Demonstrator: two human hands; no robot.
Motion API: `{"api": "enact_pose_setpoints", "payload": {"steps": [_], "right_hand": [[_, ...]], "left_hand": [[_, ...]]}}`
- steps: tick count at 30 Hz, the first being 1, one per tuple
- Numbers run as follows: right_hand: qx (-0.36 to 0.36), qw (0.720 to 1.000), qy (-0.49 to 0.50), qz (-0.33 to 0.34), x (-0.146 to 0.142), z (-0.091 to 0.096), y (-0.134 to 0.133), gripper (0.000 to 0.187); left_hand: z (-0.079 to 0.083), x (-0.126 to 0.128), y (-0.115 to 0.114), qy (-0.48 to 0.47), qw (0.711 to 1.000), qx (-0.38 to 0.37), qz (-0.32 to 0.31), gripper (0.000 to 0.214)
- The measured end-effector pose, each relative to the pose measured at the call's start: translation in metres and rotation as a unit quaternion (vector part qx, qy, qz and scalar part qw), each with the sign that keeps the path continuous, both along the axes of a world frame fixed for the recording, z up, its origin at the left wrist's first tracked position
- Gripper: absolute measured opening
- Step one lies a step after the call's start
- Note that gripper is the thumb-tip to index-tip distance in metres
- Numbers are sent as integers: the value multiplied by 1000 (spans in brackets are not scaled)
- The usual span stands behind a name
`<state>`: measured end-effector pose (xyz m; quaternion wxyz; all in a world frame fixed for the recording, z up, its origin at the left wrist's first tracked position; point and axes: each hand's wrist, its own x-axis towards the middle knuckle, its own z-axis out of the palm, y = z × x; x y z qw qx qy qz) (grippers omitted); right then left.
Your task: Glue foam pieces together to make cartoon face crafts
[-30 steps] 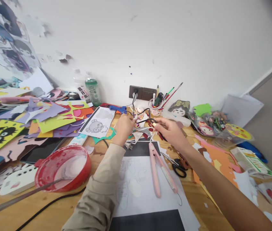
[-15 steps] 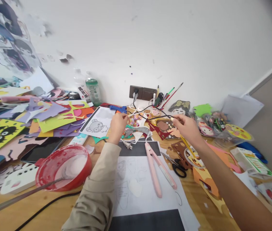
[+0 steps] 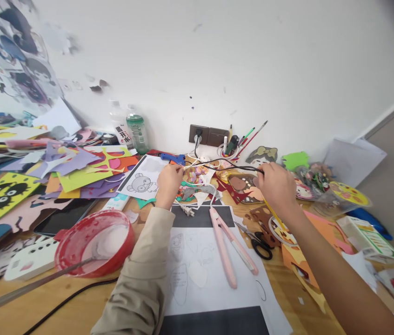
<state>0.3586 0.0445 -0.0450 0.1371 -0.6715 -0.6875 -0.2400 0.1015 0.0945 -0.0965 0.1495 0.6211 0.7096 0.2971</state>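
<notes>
My left hand [image 3: 169, 184] is closed in a pinch near the back of the table, with a white cord [image 3: 192, 164] at its fingertips. To the right, my right hand [image 3: 280, 188] grips a black cable [image 3: 240, 167], which stretches in a loop toward the left hand. A pink hair straightener [image 3: 225, 256] lies partly spread on printed sheets of paper [image 3: 214, 288] between my forearms, its white cord leading up from its hinge. Just right of my left wrist rests a white plug [image 3: 187, 211]. Fingertips of both hands are partly hidden.
A red bowl [image 3: 129, 246] holding a long-handled utensil stands at left, beside piled coloured paper [image 3: 81, 179]. Black scissors [image 3: 261, 246] lie right of the straightener. A wall socket [image 3: 198, 134] with a plug, a blue glue gun [image 3: 172, 158] and bottles [image 3: 137, 132] line the back.
My right hand has shifted slightly right and turned, its fingers now wrapped more closely round the black cable. The cable hangs flatter between the hands; my left hand stays almost in place.
</notes>
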Motion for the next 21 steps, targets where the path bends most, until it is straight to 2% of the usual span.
{"api": "enact_pose_setpoints", "payload": {"steps": [5, 9, 16, 21], "right_hand": [[-36, 998, -34, -28, -2, -3, 4, 22], [-79, 996, -37, -31, -9, -6, 7, 20], [-145, 989, 15, -20, -26, -11, 14, 21], [-156, 986, 51, -5, -37, -14, 24, 24]], "left_hand": [[0, 0, 0, -18, 1000, 10, 7, 27], [1, 0, 2, -48, 998, 23, -19, 26], [2, 2, 6, -136, 988, 25, -70, 27], [9, 4, 2, -210, 973, 34, -94, 28]]}}
